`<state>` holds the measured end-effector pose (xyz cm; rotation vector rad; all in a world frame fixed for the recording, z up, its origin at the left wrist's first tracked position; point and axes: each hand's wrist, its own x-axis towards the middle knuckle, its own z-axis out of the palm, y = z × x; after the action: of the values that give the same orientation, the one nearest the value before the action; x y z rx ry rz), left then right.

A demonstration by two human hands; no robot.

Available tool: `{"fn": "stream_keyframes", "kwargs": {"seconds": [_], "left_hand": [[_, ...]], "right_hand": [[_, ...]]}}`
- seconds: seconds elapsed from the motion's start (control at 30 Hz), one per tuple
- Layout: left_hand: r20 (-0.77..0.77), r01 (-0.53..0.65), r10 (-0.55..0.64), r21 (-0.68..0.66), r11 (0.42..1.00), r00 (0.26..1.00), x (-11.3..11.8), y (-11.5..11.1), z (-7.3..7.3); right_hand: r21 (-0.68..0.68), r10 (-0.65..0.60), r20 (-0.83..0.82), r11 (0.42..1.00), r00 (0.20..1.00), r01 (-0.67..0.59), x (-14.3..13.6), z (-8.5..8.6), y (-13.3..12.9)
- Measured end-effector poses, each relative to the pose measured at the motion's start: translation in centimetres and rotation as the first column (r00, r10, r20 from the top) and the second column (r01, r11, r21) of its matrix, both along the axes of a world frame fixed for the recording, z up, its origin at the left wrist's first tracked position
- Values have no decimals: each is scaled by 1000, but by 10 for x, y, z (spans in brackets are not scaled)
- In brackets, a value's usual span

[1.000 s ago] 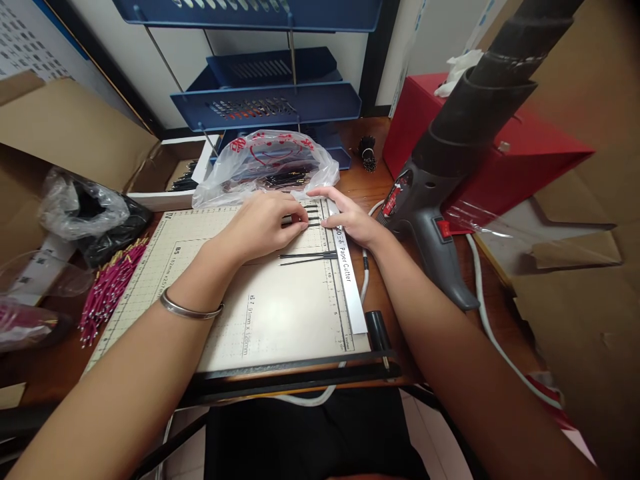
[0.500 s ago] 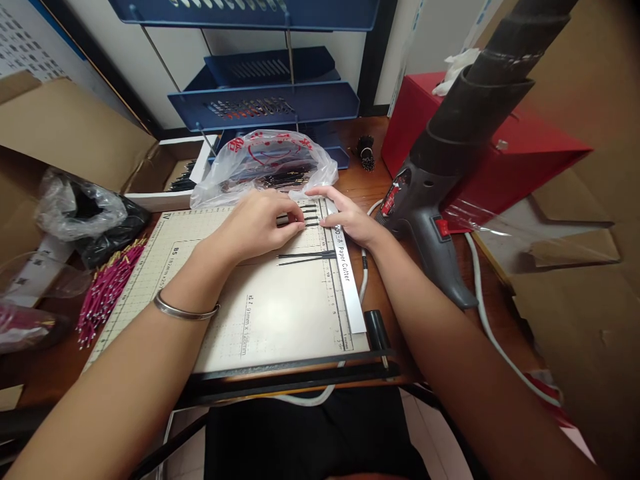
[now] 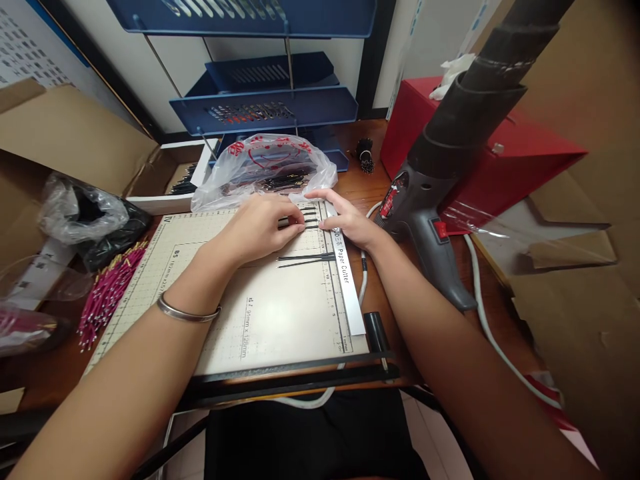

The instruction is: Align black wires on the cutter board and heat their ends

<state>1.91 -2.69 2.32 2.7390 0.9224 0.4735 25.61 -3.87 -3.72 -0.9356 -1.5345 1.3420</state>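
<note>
A paper cutter with a cream, grid-printed board lies before me. My left hand is closed in a pinch over its far right part, thumb and forefinger on a thin black wire. Other short black wires lie parallel just beyond the fingertips; their left ends are hidden under the hand. At the cutter's right edge, by the white labelled strip, is my right hand. Its forefinger is stretched out and apart from the thumb, which touches the wires' right ends. Nearer me, several loose black wires rest on the board.
A clear plastic bag of black wires sits behind the cutter, below blue shelves. Magenta wires lie left. To the right stand a grey heat gun with a cable and a red box. An open carton is at left.
The view has shifted slightly. Both hands keep nearly the same place and pose on the wires.
</note>
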Motion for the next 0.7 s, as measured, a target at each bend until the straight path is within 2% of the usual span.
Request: {"fn": "stream_keyframes", "kwargs": {"seconds": [0.3, 0.7], "left_hand": [[13, 5, -5, -3, 1000, 1000, 0, 0, -1], [15, 8, -8, -9, 1000, 1000, 0, 1, -2]], "right_hand": [[27, 2, 26, 1000, 1000, -3, 1, 1, -1], [-19, 1, -33, 1000, 999, -1, -2, -3, 2]]}}
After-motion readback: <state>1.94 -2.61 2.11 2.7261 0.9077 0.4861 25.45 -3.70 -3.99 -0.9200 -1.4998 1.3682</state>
